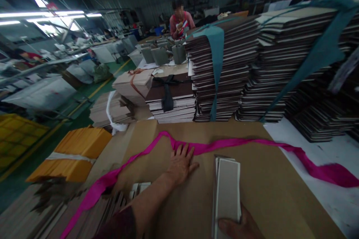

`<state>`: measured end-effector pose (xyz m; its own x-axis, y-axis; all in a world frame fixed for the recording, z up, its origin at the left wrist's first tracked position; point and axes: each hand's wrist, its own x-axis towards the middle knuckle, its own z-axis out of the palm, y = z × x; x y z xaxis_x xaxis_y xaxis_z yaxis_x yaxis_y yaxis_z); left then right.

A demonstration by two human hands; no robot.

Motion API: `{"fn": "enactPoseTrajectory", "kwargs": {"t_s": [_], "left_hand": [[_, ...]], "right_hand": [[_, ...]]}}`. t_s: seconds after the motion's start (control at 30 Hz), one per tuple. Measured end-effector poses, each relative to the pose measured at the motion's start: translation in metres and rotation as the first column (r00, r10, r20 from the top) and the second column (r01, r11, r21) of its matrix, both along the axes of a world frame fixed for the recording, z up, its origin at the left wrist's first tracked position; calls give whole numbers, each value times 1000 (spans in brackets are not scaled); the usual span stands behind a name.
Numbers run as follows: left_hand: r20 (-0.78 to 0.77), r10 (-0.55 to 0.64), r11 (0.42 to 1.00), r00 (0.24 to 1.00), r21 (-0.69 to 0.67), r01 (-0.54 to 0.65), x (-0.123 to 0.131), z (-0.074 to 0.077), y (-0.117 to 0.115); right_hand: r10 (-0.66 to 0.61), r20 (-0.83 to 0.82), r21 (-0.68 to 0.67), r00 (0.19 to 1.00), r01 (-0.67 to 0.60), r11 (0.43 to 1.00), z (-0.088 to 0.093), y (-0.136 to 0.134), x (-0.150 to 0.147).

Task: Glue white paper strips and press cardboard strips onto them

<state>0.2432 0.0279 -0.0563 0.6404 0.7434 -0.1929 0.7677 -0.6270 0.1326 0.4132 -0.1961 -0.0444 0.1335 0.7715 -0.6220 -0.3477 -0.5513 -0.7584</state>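
Brown card covers the surface (269,179) of a dim workshop. At far left lies a yellow bundle (75,153). A pink strap (230,142) trails across the card from lower left to right. The left hand (181,164) rests flat, fingers spread and released, their tips touching the strap. Just to its right lies a stack of pale cards (227,186), its near end grasped by the right hand (238,227) fingers.
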Motion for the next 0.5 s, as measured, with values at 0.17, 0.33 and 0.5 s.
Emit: {"fn": "enactPoseTrajectory", "kwargs": {"t_s": [0.17,0.33,0.5], "left_hand": [[-12,-7,998,1000,-59,6,-26,8,-33],[43,120,992,992,-49,-118,-23,13,-41],[81,131,990,988,-59,-126,-12,9,-42]], "right_hand": [[65,-95,84,993,-57,995,8,35,18],[145,-89,113,985,-135,984,5,86,24],[141,-58,133,988,-132,982,3,120,22]]}}
